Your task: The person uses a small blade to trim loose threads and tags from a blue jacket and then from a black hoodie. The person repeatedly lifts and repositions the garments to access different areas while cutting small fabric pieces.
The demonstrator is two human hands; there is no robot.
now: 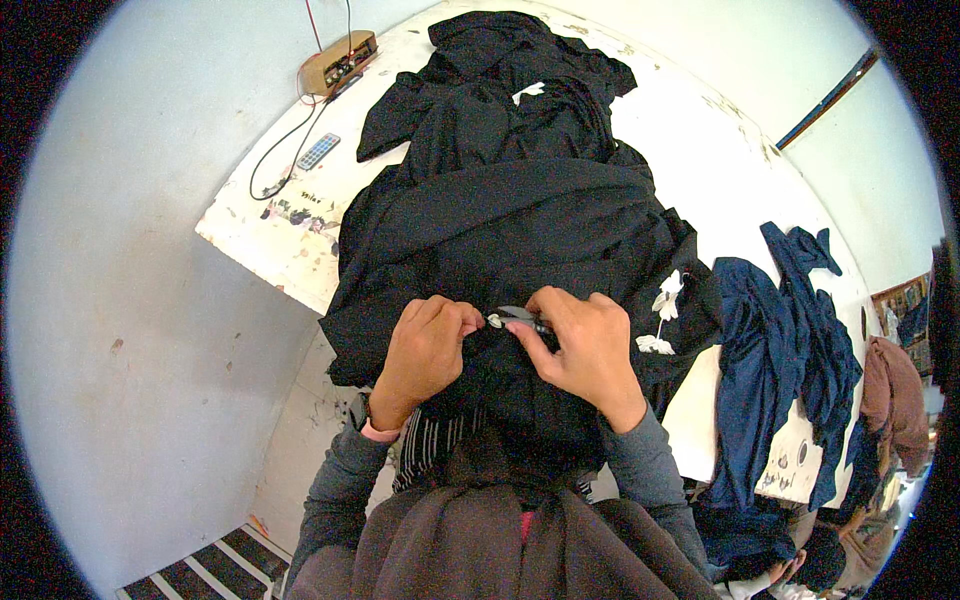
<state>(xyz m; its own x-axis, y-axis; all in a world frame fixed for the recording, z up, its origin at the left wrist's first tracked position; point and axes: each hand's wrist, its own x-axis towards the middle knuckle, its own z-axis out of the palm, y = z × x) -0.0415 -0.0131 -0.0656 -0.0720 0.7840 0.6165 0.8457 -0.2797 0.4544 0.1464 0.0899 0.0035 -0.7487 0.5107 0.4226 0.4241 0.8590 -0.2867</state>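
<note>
A big heap of black garments (pixel 520 200) covers the white table (pixel 690 150) in front of me. My left hand (pixel 425 350) pinches a fold of the black cloth at the near edge of the heap, fingers closed on it. My right hand (pixel 585 345) grips a small dark metal tool (pixel 520 318), which looks like thread snips, its tip meeting the left fingers at a small white tag or button on the cloth. One garment shows a white flower print (pixel 662 310) just right of my right hand.
A small wooden box with knobs (pixel 337 62) and a grey remote control (pixel 318 151) lie at the table's far left with a black cable. Dark blue garments (pixel 790 350) hang over the table's right edge; brown cloth (pixel 895 390) sits beyond. Light blue wall at left.
</note>
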